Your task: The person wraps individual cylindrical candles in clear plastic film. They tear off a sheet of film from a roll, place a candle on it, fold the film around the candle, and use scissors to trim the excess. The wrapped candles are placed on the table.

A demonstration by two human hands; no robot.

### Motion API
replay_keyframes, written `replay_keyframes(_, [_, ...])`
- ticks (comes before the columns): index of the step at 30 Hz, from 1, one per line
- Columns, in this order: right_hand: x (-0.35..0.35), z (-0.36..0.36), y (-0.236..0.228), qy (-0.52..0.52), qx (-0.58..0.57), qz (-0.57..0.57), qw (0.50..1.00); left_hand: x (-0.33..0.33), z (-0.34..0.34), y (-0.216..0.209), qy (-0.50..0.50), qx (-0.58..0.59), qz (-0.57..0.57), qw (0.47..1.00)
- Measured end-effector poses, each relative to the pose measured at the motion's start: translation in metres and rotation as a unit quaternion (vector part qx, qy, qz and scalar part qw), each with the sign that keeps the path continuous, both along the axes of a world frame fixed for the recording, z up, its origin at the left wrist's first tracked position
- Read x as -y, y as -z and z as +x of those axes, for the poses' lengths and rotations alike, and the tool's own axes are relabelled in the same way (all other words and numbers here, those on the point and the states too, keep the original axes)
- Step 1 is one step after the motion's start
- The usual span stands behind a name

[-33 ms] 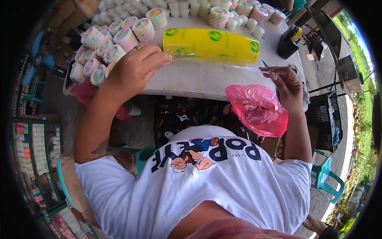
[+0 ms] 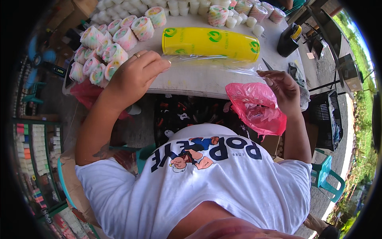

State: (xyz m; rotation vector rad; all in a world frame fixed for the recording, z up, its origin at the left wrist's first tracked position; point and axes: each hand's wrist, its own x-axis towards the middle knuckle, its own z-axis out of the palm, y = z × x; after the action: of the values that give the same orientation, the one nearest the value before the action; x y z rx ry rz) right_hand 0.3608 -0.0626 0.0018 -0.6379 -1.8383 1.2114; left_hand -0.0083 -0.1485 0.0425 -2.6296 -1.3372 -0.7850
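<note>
A roll of clear plastic wrap on a yellow printed core (image 2: 211,43) lies across the table in front of me. A sheet of clear film (image 2: 215,65) stretches off its near side. My left hand (image 2: 137,75) pinches the film's left corner between thumb and fingers, just off the roll's left end. With the thumb and fingertips of my right hand (image 2: 283,87) I grip the film's right corner. Below that hand hangs a pink plastic bag (image 2: 254,109) with crumpled clear scraps inside, by the table's near edge.
Many wrapped multicoloured candles or cups (image 2: 125,38) stand left of the roll. White cups (image 2: 187,7) are stacked at the back. A black holder (image 2: 289,40), a pointed blade (image 2: 267,64) and a grey cloth (image 2: 297,77) are on the right; a black crate (image 2: 324,119) stands beside the table.
Slightly more film shows between the roll and my hands. My left hand has shifted a little down and left; the right has moved slightly left.
</note>
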Motion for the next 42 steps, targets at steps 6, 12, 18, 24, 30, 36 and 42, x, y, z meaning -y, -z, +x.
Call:
replay_keyframes(6, [0.057,0.007,0.079,-0.04,0.407,0.321,0.854,0.064,0.004,0.127,-0.011,-0.065,-0.089,0.994])
replay_keyframes(12, [0.082,0.021,0.098,-0.001,0.591,0.359,0.722,0.094,0.017,0.163,-0.042,-0.303,-0.261,0.915])
replay_keyframes(18, [0.083,0.01,0.103,-0.038,0.665,0.302,0.682,-0.005,0.116,0.147,0.193,-0.104,0.119,0.968])
replay_keyframes(24, [0.085,0.021,0.082,-0.219,0.764,0.1,0.599,-0.043,0.126,0.188,0.1,-0.195,0.223,0.95])
replay_keyframes(30, [0.046,-0.046,0.001,-0.056,0.44,0.27,0.855,-0.042,0.126,0.193,0.12,-0.133,0.175,0.968])
replay_keyframes(36, [-0.03,-0.127,0.022,0.06,0.389,0.509,0.766,-0.045,0.124,0.192,0.159,-0.148,0.147,0.965])
replay_keyframes(42, [-0.065,-0.158,0.028,0.146,0.431,0.463,0.761,-0.043,0.125,0.183,0.128,-0.247,0.168,0.946])
